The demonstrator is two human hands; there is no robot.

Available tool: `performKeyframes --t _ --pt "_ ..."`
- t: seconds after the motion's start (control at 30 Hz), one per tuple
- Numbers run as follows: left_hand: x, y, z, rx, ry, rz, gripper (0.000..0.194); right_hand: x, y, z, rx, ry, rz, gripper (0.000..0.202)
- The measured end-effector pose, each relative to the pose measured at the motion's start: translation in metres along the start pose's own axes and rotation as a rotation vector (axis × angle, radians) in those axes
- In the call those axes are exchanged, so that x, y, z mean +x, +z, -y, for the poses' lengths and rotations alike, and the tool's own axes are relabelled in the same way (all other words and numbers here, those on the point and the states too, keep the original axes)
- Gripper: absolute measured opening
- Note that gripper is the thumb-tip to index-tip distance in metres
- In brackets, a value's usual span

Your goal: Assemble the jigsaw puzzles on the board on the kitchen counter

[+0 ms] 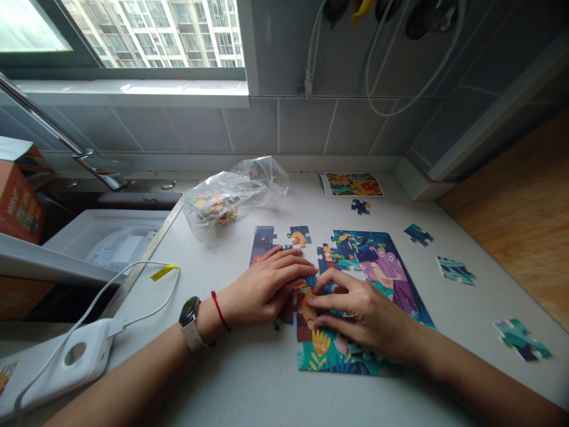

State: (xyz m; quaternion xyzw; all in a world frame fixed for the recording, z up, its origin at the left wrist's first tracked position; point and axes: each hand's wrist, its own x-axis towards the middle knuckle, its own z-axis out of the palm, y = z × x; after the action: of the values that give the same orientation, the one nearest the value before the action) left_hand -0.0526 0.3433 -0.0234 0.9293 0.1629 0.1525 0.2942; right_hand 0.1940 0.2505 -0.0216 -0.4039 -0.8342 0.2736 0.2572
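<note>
A partly assembled jigsaw puzzle [391,267] with a colourful undersea picture lies on the white counter. My right hand [360,308] is at its left side, fingers curled with the tips on an orange-and-brown puzzle piece [306,311]. My left hand [271,284] rests flat, fingers stretched out, over pieces just left of the puzzle and hides part of them. Beyond the left fingers are a dark blue piece [264,237] and a piece with an orange curl [299,236]. Whether the piece under my right fingertips is fully seated is hidden.
Loose puzzle pieces [456,270] are scattered to the right. A clear plastic bag [222,201] with more pieces and a picture card [352,184] lie at the back. At left are a white power bank [84,353] with a cable, a sink [151,201] and an orange box [20,201].
</note>
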Motion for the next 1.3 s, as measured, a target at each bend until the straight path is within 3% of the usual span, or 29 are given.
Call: performKeyframes --t 0.57,0.77,1.0,1.2,1.3 --pt "0.0 0.0 -0.005 -0.007 0.014 0.004 0.041 -0.001 0.004 -0.001 0.08 0.005 -0.082 0.031" --pt "-0.001 0.002 -0.002 -0.008 0.012 -0.005 0.041 0.001 0.003 -0.001 0.16 0.018 -0.107 0.044" --pt "-0.003 0.003 -0.003 -0.004 0.012 -0.038 0.045 0.0 -0.002 0.002 0.243 -0.064 -0.022 0.016" --pt "-0.003 0.005 -0.001 -0.021 0.041 -0.066 0.056 0.001 -0.006 0.006 0.226 -0.098 -0.01 0.01" --pt "-0.002 0.008 0.002 -0.015 0.014 -0.094 0.052 0.001 -0.006 0.006 0.214 -0.102 0.011 0.01"
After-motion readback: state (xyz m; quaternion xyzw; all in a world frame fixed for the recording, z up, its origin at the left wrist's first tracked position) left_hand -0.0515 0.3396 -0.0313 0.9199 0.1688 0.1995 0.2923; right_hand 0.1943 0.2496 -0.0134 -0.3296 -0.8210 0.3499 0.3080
